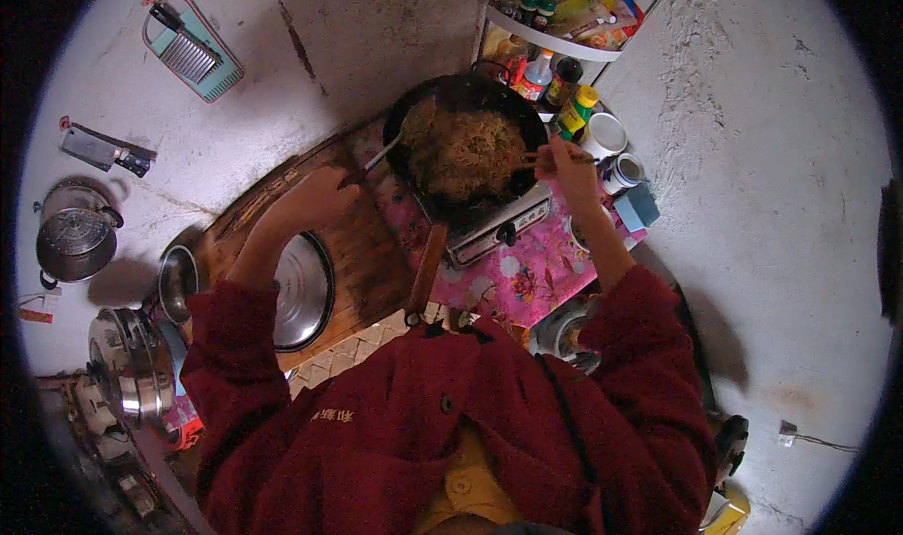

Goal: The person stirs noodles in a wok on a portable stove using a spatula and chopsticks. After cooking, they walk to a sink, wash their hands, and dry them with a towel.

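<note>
A black wok [407,175] with a wooden handle [427,263] sits on a gas stove [497,232]. Brown, stringy food, which looks like noodles [469,147], fills much of it. My left hand [328,193] grips the dark handle of a metal cooking utensil [383,154]; its head is in the wok's left side, hidden by the food. From the right, my right hand [566,168] holds chopsticks [530,158], their tips over the food at the wok's right edge.
Pink floral cloth [522,288] lies under the stove, beside a wooden tabletop [363,253] bearing a metal lid [303,292]. Seasoning bottles [537,75], a white tub [605,134] and a corner shelf [557,38] stand right of the wok. A cleaver [92,148] and a grater [192,57] hang on the wall.
</note>
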The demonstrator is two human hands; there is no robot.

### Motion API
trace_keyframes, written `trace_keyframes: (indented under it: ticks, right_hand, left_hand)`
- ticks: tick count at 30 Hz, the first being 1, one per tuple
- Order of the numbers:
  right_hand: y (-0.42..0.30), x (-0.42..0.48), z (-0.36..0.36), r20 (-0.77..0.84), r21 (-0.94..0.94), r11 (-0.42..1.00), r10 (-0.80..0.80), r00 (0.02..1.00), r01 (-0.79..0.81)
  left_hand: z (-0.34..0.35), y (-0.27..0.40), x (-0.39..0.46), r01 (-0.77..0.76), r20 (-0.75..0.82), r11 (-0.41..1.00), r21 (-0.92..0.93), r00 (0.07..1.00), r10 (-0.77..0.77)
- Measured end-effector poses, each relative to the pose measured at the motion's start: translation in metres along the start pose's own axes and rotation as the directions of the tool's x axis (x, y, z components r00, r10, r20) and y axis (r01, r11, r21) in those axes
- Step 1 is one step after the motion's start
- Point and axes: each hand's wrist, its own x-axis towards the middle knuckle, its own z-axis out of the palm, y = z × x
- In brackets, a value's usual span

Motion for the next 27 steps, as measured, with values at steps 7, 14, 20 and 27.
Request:
trace_keyframes:
  ticks: [7,14,20,27]
  right_hand:
    - [0.131,0.043,0.039,-0.268,-0.074,0.994,-0.092,0.959,0.075]
    - [0.057,0.019,0.051,-0.11,0.537,0.842,0.126,0.986,-0.048]
    - [0.008,0.017,0.027,-0.162,0.536,0.842,0.037,0.986,0.057]
    - [-0.007,0.018,0.017,-0.092,0.287,0.957,-0.019,0.996,0.045]
  left_hand:
    - [0.001,0.005,0.027,-0.115,0.331,0.984,0.133,0.941,0.065]
    - [-0.016,0.043,0.001,0.077,0.067,0.995,0.057,0.995,-0.081]
    - [-0.052,0.068,-0.014,0.025,-0.053,0.998,0.057,0.998,-0.022]
    - [-0.06,0.067,-0.009,0.008,0.055,0.999,0.035,0.998,-0.01]
